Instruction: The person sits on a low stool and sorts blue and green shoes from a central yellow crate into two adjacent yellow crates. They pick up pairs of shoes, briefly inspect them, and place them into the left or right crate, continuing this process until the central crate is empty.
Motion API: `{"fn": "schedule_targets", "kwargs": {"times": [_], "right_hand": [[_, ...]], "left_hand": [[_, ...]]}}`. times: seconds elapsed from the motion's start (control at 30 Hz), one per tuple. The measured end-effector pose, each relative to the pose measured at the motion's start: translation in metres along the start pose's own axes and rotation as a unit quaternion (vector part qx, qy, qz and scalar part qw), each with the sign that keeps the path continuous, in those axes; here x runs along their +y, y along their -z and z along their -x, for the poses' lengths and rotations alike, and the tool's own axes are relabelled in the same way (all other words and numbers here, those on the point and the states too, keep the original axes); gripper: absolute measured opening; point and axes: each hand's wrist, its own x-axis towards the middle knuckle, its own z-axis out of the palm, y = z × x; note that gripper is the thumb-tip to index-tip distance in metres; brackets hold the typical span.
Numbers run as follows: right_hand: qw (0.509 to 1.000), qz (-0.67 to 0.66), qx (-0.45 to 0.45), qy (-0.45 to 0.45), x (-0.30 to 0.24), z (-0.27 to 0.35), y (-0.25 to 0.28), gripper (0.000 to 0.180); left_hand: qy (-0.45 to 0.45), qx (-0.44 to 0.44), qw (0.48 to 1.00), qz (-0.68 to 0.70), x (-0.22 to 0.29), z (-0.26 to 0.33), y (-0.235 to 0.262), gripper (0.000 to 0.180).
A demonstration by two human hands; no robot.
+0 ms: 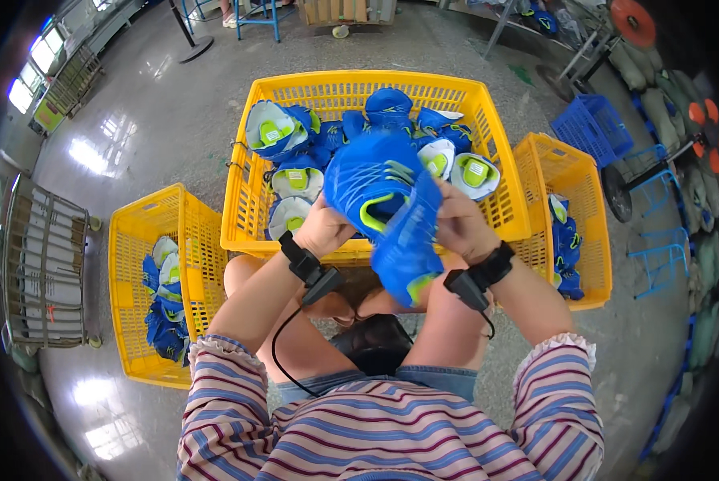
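Blue shoe upper (367, 176), blurred, frame centre, between both hands: left hand (326, 228) gripping its left edge, right hand (465, 223) its right; yellow basket (367, 78) behind, upper centre.

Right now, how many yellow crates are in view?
3: the large crate in the middle, the left crate and the right crate on either side of it. More could be hidden.

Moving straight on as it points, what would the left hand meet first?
The left hand would first meet the blue fabric shoe upper with green trim; beyond, perhaps the blue uppers in the yellow plastic crate, though depth is unclear.
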Motion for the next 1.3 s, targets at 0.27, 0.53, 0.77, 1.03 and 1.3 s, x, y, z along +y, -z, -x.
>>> {"fn": "schedule_targets", "kwargs": {"times": [0.27, 0.53, 0.77, 1.03, 1.3], "right_hand": [[0.984, -0.151, -0.068, -0.062, 0.005, 0.01, -0.018, 0.058], [0.98, 0.169, 0.082, 0.062, -0.001, 0.003, 0.0, 0.036], [0.888, 0.394, 0.117, 0.207, 0.009, 0.003, -0.012, 0.032], [0.581, 0.631, 0.463, 0.222, -0.181, 0.116, 0.178, 0.022], [0.544, 0.788, 0.287, 0.026, -0.187, 0.071, 0.277, 0.035]], "left_hand": [[0.136, -0.048, 0.93, 0.338, 0.02, 0.005, -0.015, 0.058], [0.157, 0.02, 0.985, 0.073, 0.076, -0.02, -0.021, 0.075], [0.0, 0.024, 0.95, -0.311, 0.054, -0.011, -0.019, 0.073], [0.015, 0.389, 0.804, -0.45, 0.171, 0.105, 0.179, 0.062], [0.171, 0.092, 0.626, -0.755, 0.13, 0.109, 0.283, 0.054]]}}
